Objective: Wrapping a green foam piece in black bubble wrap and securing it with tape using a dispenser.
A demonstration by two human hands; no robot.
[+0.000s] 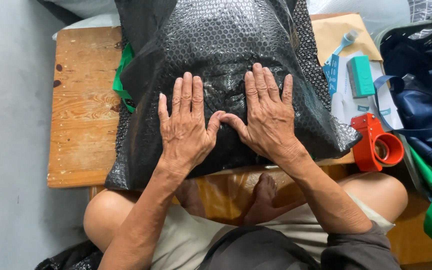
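A large black bubble-wrap bag (226, 45) lies bulging on a low wooden table (83, 115). My left hand (186, 125) and my right hand (266, 112) rest flat on top of it, palms down, fingers spread, thumbs touching in the middle. Neither hand grips anything. A green strap (121, 85) sticks out from under the bag's left side.
At the table's right end stands an orange tape dispenser (376, 145), beside a teal block (361, 75), white papers and a brown envelope (338, 30). A dark basket with blue fabric (421, 75) sits to the right. My knees and bare feet show below the table.
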